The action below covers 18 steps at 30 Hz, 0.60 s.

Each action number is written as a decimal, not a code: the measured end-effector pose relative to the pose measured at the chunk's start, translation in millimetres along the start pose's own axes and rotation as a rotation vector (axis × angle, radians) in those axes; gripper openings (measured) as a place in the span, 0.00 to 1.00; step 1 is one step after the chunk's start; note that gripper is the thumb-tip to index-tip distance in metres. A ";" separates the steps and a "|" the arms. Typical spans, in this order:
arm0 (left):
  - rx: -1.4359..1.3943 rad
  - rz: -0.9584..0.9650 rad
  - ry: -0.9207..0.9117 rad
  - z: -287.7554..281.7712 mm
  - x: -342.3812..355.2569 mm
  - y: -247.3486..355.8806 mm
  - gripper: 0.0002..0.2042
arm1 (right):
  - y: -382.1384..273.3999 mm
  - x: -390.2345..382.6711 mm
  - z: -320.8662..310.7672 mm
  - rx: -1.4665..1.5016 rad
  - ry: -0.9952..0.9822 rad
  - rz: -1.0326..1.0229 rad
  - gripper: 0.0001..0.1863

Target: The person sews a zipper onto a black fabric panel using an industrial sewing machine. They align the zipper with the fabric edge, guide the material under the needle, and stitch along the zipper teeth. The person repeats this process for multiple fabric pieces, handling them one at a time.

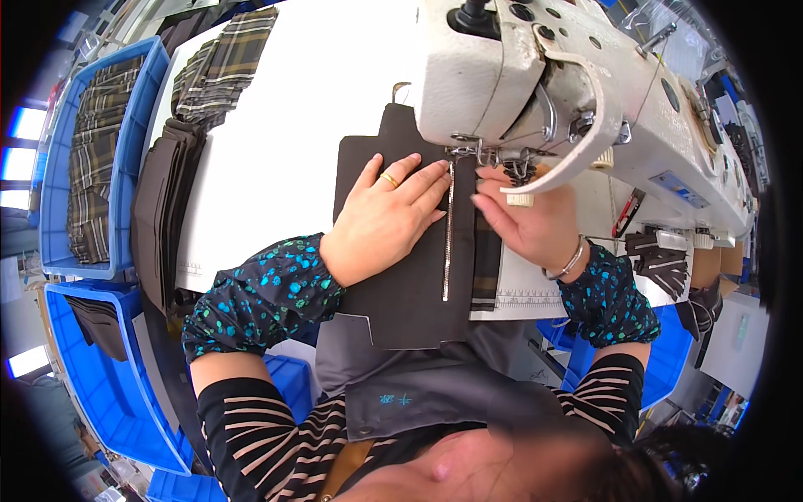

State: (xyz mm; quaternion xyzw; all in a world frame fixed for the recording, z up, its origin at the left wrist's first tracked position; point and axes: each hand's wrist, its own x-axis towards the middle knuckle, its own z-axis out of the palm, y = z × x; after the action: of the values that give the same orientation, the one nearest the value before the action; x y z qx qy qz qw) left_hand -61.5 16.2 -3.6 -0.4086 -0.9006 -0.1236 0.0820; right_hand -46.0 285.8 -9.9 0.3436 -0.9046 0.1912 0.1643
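Probably light and pliable, the flat dark-brown fabric panel (401, 314) lies partly beneath the white metal sewing machine (464, 92), best steadied beside its narrow silvery zip (449, 243), where the left hand (386, 211) spreads; whether the right hand (535, 222) pinches anything, I cannot tell.

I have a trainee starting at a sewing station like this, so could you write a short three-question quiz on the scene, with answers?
1. Which lies spread on the dark panel, beside the zipper? A) right hand B) left hand
2. True or false: the bracelet is on the left wrist.
3. Fill in the colour: at the upper left, plaid pieces lie in a ____ bin.

Key: 1. B. 2. False; the bracelet is at the wrist of the right hand. 3. Blue.
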 end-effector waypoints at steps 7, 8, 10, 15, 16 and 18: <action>0.003 0.015 0.022 -0.2 -0.3 -1.0 0.23 | -10.6 8.7 8.0 -0.075 -0.126 0.027 0.39; -0.001 0.014 0.025 -0.5 -0.2 -1.1 0.23 | -10.6 9.5 7.6 -0.079 -0.130 0.020 0.39; -0.003 0.009 0.023 -0.6 -0.2 -1.5 0.23 | -12.0 10.2 6.8 -0.093 -0.137 0.009 0.39; 0.002 0.002 0.015 -0.2 -0.2 -1.1 0.22 | -16.2 14.8 3.1 -0.118 -0.146 -0.021 0.38; 0.005 0.002 0.011 -0.2 0.2 -1.0 0.22 | -16.7 15.3 2.5 -0.116 -0.151 -0.017 0.38; 0.010 0.005 0.013 -0.2 1.0 -1.1 0.22 | -18.3 14.9 1.4 -0.113 -0.161 -0.004 0.37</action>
State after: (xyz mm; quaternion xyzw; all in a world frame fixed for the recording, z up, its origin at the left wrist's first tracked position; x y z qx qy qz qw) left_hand -63.0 16.2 -3.3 -0.4094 -0.8997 -0.1218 0.0901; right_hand -44.3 264.1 -0.5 0.3496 -0.9237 0.1111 0.1105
